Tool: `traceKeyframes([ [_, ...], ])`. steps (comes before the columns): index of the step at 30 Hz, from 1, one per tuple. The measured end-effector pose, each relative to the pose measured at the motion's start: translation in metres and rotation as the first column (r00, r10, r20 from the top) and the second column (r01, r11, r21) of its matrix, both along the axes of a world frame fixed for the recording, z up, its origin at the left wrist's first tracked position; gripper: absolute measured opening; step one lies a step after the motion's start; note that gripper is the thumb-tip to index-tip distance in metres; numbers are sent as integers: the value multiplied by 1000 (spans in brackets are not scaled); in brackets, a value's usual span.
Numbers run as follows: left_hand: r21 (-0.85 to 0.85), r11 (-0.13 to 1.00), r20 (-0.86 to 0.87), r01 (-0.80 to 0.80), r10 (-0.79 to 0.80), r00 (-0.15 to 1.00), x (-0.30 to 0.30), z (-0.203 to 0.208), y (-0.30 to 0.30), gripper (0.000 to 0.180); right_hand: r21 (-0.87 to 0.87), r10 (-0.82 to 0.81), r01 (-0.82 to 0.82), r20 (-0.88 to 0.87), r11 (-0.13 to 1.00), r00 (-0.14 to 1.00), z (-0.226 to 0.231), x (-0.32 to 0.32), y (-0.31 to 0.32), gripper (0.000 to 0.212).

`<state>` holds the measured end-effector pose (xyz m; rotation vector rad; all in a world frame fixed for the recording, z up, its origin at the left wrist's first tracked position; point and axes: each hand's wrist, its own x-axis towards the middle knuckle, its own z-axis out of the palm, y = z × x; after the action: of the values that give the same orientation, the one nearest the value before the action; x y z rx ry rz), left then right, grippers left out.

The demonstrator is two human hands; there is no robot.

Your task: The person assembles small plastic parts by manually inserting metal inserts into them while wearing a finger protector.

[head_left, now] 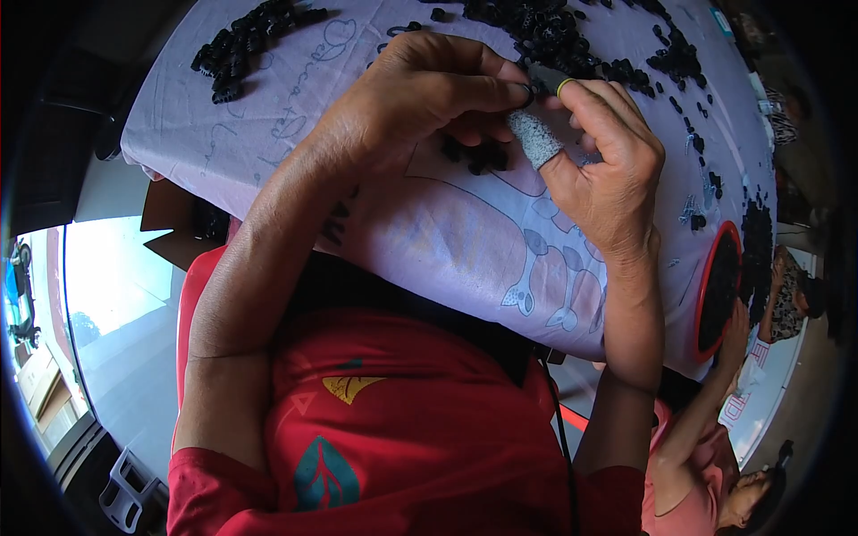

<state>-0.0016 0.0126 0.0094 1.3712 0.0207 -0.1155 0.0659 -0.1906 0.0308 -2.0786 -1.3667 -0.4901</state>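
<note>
My two hands meet over the cloth-covered table. My left hand (433, 89) is closed in a pinch, thumb against fingers, around a small black ring-like part (527, 93). From the right, my right hand (612, 152) brings its thumb and index finger against the same part. A speckled grey finger cot (536, 140) covers the right thumb; a dark one with a yellow rim (563, 87) is on the right index finger. The fingertips partly hide the part. Beneath my hands lies a small heap of black parts (483, 157).
Many loose black parts (550, 40) spread across the far table. A cluster of joined black pieces (237, 54) lies far left. On the right, a co-worker's hand (735, 338) is at a red-rimmed basin (700, 308). A cardboard box (168, 214) stands below the table's left side.
</note>
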Motion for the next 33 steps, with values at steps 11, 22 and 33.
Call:
traceKeyframes([
  [11,40,999,14,-35,34,999,-2,1,-4,25,13,-39,39,32,999,999,-3,-3,6,40],
  [22,105,994,10,-20,19,1000,-4,4,-7,29,19,-3,0,196,1000,981,-4,-1,7,44],
  [33,76,996,35,-36,33,999,-5,7,-9,35,48,21,-34,234,998,972,-9,7,8,40],
])
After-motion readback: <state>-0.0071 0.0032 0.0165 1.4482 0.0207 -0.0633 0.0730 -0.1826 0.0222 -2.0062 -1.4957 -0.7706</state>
